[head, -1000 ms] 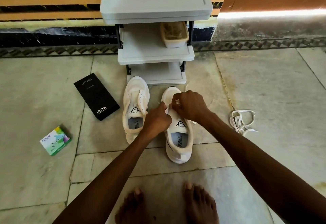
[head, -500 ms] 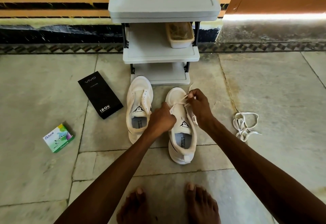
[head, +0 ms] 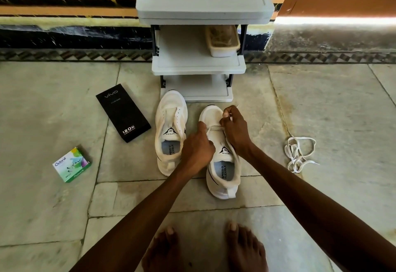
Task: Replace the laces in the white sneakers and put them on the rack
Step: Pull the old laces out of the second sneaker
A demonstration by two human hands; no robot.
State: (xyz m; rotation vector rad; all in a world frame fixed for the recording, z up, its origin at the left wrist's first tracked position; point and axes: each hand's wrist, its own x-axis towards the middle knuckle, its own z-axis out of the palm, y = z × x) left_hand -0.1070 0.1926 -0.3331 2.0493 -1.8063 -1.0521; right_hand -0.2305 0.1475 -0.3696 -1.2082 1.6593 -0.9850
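Note:
Two white sneakers stand side by side on the stone floor in front of a grey shoe rack [head: 198, 66]. The left sneaker [head: 170, 130] has no lace. Over the right sneaker [head: 222, 164], my left hand [head: 198, 147] grips the near-left edge of the upper by the eyelets. My right hand [head: 234, 128] pinches a white lace [head: 214, 127] that runs across the lowest eyelets near the toe. A loose bundle of white lace [head: 299, 154] lies on the floor to the right.
A black phone box [head: 123, 112] lies left of the sneakers, and a small green box [head: 71, 164] farther left. A plastic container [head: 222, 40] sits on the rack's middle shelf. My bare feet [head: 203, 248] are at the bottom edge.
My right hand has moved from the tongue area toward the toe, drawing the lace out across the lowest eyelets. My left hand stays at the shoe's left side.

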